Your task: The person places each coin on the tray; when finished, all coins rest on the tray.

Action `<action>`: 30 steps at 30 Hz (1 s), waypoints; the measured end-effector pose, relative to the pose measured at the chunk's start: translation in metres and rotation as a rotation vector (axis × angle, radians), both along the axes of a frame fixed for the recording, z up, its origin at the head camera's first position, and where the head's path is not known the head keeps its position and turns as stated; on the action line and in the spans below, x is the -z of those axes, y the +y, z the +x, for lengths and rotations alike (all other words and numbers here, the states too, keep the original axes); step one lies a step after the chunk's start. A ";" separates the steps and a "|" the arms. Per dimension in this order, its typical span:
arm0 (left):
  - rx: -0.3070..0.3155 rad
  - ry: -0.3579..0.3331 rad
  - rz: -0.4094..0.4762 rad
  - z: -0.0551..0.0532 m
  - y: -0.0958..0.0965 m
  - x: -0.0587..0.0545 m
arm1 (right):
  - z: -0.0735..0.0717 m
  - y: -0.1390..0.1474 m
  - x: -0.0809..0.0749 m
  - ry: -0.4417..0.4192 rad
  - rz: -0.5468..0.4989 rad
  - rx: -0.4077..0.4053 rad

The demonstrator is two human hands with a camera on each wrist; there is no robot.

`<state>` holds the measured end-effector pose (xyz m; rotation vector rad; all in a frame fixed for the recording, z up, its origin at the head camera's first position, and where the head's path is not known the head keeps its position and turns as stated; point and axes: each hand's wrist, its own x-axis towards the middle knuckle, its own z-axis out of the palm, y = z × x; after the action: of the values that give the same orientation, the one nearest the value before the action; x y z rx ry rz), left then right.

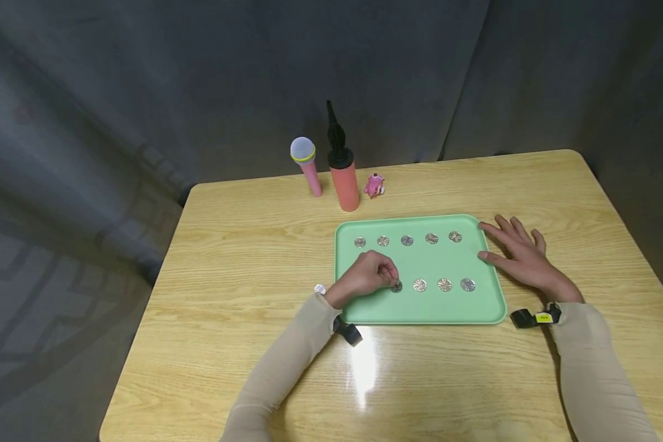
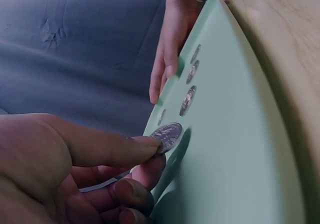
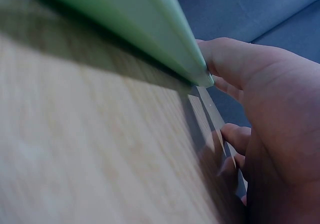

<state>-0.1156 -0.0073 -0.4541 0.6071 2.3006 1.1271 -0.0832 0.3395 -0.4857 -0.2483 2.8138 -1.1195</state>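
Note:
My left hand [image 1: 367,274] pinches a silver coin [image 2: 169,135] between thumb and index finger. In the left wrist view the coin is tilted, just over the surface of the light green tray [image 1: 387,312]. Beside it in the front row lie several more coins, the nearest a coin [image 1: 419,285] to its right. A back row of several coins, one being a coin [image 1: 407,240] in the middle, runs along the tray's far side. With fingers spread, my right hand [image 1: 522,256] rests at the tray's right edge, its thumb and index finger touching the rim.
Another coin [image 1: 320,288] lies on the wooden table [image 1: 243,270], left of the tray. Behind the tray stand a pink toy microphone [image 1: 312,175], a coral hand pump [image 1: 345,184] with a black nozzle, and a small pink figure [image 1: 374,185]. Dark curtains [image 1: 392,80] hang behind.

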 end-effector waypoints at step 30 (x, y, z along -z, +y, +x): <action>0.061 0.224 -0.034 -0.001 -0.009 -0.013 | 0.001 -0.001 -0.001 0.001 -0.010 -0.006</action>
<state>-0.1168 -0.0165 -0.4407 0.8220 2.4644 1.0345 -0.0827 0.3389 -0.4849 -0.2581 2.8067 -1.1326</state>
